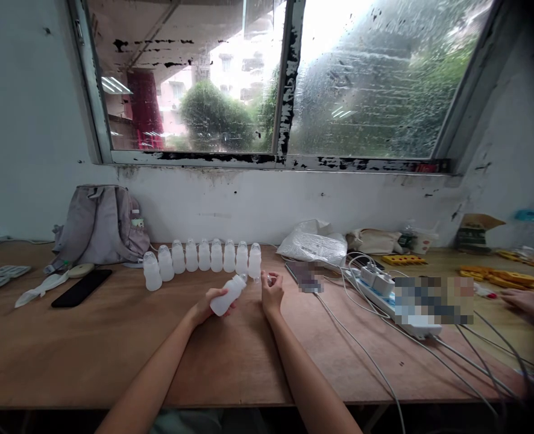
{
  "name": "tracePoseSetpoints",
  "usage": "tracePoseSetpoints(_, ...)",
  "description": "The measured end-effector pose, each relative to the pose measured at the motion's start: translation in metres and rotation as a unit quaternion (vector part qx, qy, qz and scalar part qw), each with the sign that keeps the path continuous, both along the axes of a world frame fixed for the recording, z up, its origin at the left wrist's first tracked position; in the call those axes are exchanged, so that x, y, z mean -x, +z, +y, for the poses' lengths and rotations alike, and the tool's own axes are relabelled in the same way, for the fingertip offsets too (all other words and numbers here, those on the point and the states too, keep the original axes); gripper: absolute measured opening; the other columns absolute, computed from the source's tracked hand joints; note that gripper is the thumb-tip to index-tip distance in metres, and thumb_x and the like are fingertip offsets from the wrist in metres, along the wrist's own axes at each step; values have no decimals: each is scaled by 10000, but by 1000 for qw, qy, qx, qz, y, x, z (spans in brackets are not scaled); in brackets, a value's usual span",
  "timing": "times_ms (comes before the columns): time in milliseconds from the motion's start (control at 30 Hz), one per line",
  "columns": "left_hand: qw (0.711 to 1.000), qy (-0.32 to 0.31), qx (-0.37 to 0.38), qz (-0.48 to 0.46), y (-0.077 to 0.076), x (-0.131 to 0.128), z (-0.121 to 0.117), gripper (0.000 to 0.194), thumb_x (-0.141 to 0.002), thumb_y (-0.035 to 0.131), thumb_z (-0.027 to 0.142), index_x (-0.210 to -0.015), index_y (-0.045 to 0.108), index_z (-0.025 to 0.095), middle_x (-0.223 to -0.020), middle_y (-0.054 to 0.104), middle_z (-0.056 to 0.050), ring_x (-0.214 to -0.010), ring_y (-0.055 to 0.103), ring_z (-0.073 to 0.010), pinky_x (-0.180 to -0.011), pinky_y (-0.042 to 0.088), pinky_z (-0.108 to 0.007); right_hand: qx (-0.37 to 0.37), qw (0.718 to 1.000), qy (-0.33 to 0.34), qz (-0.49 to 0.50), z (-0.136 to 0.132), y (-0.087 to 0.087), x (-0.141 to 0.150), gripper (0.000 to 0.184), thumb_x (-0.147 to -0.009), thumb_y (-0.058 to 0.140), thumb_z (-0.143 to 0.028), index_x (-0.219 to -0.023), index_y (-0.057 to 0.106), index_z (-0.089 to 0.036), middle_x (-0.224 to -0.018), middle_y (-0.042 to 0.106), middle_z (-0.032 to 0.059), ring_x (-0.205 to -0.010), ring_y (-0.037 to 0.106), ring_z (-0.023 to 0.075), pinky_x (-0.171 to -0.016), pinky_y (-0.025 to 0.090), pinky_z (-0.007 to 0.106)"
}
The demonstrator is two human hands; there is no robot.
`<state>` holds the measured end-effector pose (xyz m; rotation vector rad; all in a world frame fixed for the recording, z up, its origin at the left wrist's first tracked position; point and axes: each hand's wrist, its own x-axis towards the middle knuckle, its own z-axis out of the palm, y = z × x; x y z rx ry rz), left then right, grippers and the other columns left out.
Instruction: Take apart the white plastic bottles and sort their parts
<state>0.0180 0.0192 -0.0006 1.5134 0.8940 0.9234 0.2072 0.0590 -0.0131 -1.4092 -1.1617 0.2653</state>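
My left hand (202, 306) is wrapped round a frosted white bottle (222, 303), held tilted with its narrower neck up and to the right. Close to that neck, my right hand (272, 294) has its fingers curled together; a small clear piece seems to be at the fingertips, too small to make out. Behind both hands, several similar frosted bottles (204, 258) with clear domed tops stand upright in a slightly curved row on the wooden table (113, 343). The right-end bottle (254, 263) of the row is nearest to my right hand.
On the left are a grey backpack (99, 223), a black phone (81, 288) and a white strip-like item (41, 288). A silvery bubble-wrap bag (313, 242), a charging phone (304, 276) and a power strip (407, 319) with trailing cables lie right. Another person's hand (527, 304) shows far right.
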Motion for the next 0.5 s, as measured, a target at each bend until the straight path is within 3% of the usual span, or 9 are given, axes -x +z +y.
tracePoseSetpoints(67,999,27,-7,-19,-1,1,1,626,-757,337,574,-959,586,36,-794,637,-168,-538,583,-152,-497,442,-256,7,1000,1,-11,3,-4,-1,425,-734,446,-484,-998,471,-152,-779,601,83,-667,554,196,-607,380,266)
tracePoseSetpoints(133,997,67,-25,-26,-2,0,2,624,-762,339,573,-997,563,40,-847,630,-166,-602,597,-168,-540,452,-266,13,999,7,-28,6,-7,-1,394,-666,545,-454,-931,509,-164,-813,604,102,-776,544,236,-681,376,311)
tracePoseSetpoints(200,991,123,-55,-20,-3,-2,2,583,-742,408,561,-1007,553,62,-893,619,-147,-702,599,-203,-595,453,-286,16,999,12,-41,6,-7,0,350,-624,598,-417,-861,539,-166,-847,606,127,-882,508,279,-753,353,364)
tracePoseSetpoints(300,971,212,-108,1,-5,-5,-1,523,-640,591,504,-1022,550,150,-1002,583,-100,-939,527,-267,-753,421,-323,-17,998,25,-53,0,0,4,332,-714,505,-404,-929,532,-153,-985,579,148,-1014,447,282,-832,323,394)
tracePoseSetpoints(400,933,278,-210,94,-5,-12,-7,506,-616,636,455,-1048,545,206,-1053,557,-89,-1036,453,-284,-871,351,-362,-82,991,105,4,-12,12,14,337,-790,407,-407,-1006,491,-162,-1034,566,118,-1011,481,221,-847,356,353)
tracePoseSetpoints(500,886,271,-315,204,-4,-19,-14,474,-676,572,464,-1058,546,185,-1009,579,-113,-962,492,-277,-861,351,-385,-66,956,231,167,-22,20,29,421,-755,476,-441,-1080,424,-179,-966,605,87,-891,568,189,-758,434,310)
